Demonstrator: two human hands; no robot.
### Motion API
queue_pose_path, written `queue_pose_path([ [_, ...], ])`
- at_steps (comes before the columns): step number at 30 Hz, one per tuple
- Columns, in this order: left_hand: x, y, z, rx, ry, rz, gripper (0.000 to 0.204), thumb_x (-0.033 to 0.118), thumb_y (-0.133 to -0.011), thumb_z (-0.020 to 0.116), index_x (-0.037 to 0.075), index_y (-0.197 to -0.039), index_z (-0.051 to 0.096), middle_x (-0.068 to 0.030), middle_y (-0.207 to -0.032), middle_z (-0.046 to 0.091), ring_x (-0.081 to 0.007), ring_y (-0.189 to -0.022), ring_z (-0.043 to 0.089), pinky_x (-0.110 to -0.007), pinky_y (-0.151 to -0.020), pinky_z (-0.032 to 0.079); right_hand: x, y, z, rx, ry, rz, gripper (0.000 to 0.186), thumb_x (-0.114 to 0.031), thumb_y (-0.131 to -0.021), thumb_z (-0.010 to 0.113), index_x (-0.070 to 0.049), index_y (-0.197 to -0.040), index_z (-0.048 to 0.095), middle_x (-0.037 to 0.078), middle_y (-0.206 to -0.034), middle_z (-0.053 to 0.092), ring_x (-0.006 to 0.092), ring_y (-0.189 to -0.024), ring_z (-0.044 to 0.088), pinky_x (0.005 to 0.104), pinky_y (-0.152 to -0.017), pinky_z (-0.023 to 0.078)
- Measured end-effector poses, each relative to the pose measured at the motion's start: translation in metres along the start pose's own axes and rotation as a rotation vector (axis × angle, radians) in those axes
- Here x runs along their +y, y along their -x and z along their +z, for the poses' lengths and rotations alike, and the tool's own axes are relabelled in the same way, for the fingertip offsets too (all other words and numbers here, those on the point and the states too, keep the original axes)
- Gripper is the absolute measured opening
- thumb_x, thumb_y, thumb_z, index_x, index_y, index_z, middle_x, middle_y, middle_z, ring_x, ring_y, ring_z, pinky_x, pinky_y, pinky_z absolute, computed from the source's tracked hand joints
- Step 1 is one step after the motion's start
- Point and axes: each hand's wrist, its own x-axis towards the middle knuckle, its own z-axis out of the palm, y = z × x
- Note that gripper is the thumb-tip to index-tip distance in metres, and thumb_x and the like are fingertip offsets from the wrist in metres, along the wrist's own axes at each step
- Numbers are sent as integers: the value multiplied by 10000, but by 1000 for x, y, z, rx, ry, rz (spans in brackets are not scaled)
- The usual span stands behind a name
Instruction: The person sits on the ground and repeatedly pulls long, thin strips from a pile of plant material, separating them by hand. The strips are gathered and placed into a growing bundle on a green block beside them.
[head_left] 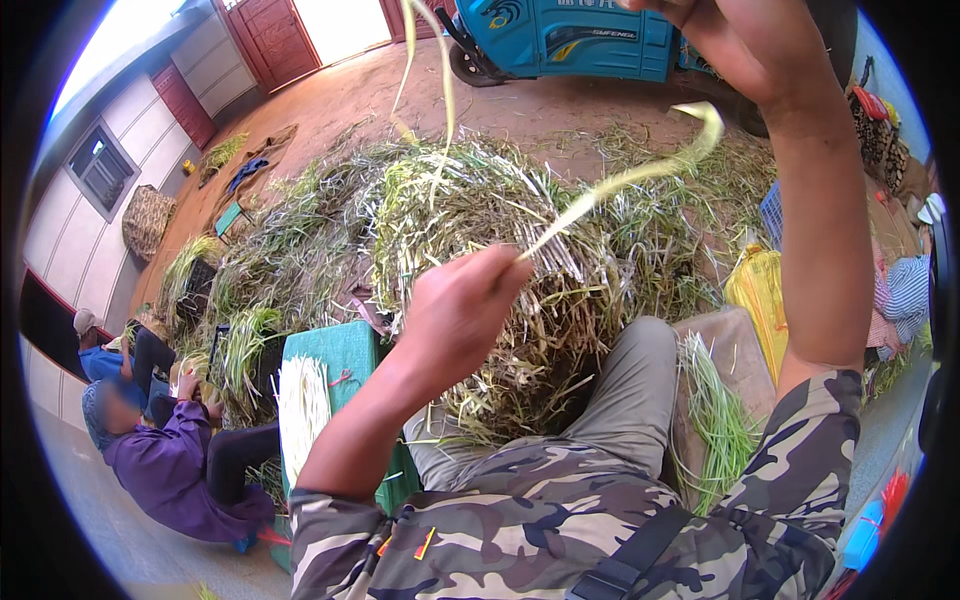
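nearest me, at six o'clock, my camouflage shirt and grey-trousered knee (630, 400); a small bundle of green stalks (715, 420) lies at four o'clock beside it; at eight o'clock a green crate (345, 360) carries a stack of pale peeled stalks (302, 405), which i judge to be the finished share, small against what remains; my left hand (455, 320), at the centre, has its grip pinched narrow on the lower end of a pale yellow-green strip (620, 180); my right hand (745, 40), raised at one o'clock, holds the strip's upper end, though i cannot tell how tightly; beyond lies the big heap of unpeeled stalks (470, 210), most of it seemingly untouched; two seated people (170, 450) work at eight o'clock; a blue vehicle (570, 40) stands at twelve.
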Motion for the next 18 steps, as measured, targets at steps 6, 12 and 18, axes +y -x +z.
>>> queue_pose_path([
  [6,-25,-120,77,-173,-164,166,305,263,-998,555,50,-1191,655,-196,-1095,689,-363,-1025,649,-451,-901,505,9,-8,-12,89,124,-55,296,-300,-1087,441,-65,-973,579,-74,-617,368,74,-554,426,283,-624,485],
  [12,-124,-160,115,-477,-591,245,599,-35,-860,550,153,-1428,519,-113,-1479,506,-287,-1376,455,-395,-1115,425,23,7,-48,103,114,-22,319,-306,-1097,402,-65,-963,562,-62,-610,366,79,-537,414,288,-620,491],
  [18,-173,-177,141,-647,-729,251,724,-80,-806,581,193,-1469,485,-72,-1561,418,-267,-1464,357,-404,-1178,372,52,19,-88,86,104,-13,356,-306,-1107,359,-44,-965,555,-48,-598,367,83,-520,414,281,-591,494],
])
